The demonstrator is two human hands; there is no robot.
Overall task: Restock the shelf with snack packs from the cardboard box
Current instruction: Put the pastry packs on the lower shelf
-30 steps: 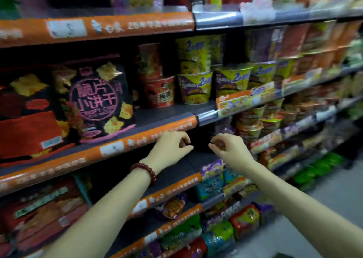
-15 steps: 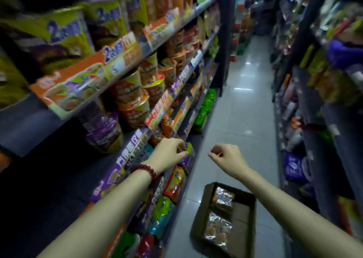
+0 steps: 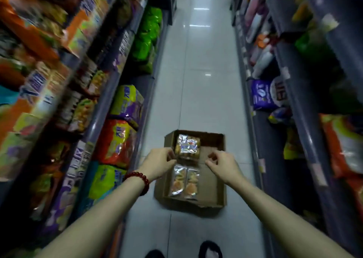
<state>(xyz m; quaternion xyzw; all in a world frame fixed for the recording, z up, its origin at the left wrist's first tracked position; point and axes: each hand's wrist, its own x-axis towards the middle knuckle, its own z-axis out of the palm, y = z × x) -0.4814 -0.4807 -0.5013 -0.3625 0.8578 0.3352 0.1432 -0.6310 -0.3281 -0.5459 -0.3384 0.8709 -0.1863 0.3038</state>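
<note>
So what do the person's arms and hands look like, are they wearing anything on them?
Both arms are bare, with no sleeves showing and no gloves. The left hand has a bracelet of round, shiny dark red beads around its wrist. The right hand wears nothing: no bracelet, watch or ring shows.

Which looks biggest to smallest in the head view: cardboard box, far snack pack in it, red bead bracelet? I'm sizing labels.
1. cardboard box, by far the largest.
2. far snack pack.
3. red bead bracelet, smallest as seen, though it is nearer the camera than the pack, so that gap is unsure.
</note>
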